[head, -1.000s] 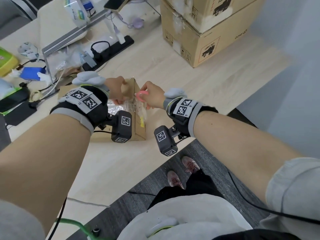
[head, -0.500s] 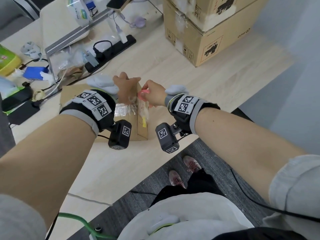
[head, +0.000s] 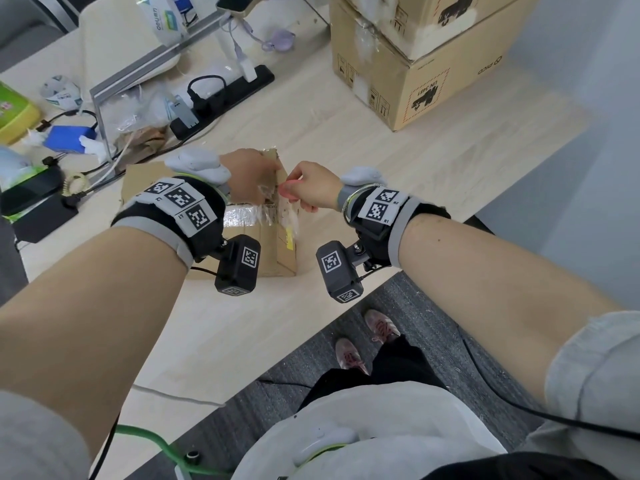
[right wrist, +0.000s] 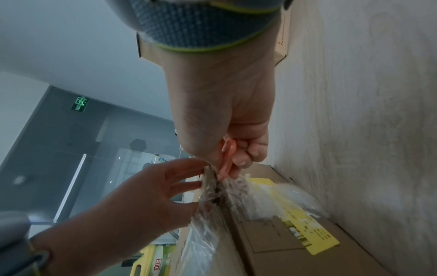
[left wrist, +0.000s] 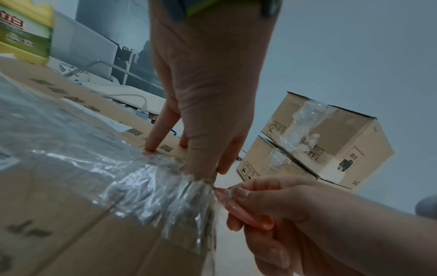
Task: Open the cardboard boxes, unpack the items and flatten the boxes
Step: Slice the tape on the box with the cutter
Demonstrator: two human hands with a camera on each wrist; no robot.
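Observation:
A small cardboard box (head: 277,251) sealed with clear tape (left wrist: 151,188) lies on the light wooden table (head: 363,147) in front of me. My left hand (head: 247,178) rests on the box's top near its right edge, with straight fingers (left wrist: 153,142) pressing down. My right hand (head: 313,188) grips a small pink cutter (left wrist: 246,211) with curled fingers. The cutter's tip (right wrist: 222,171) is at the crumpled tape on the box's upper right edge. A yellow label (right wrist: 305,222) sits on the box's right side.
Two larger taped cardboard boxes (head: 422,64) are stacked at the table's back right. A black power strip (head: 221,98), cables, a blue pack (head: 69,138) and plastic wrap clutter the back left. The table's front edge (head: 311,327) runs just below my wrists, above grey carpet.
Both hands have moved slightly away from me along the box's right edge. The left hand has shifted from the near taped part to the far corner.

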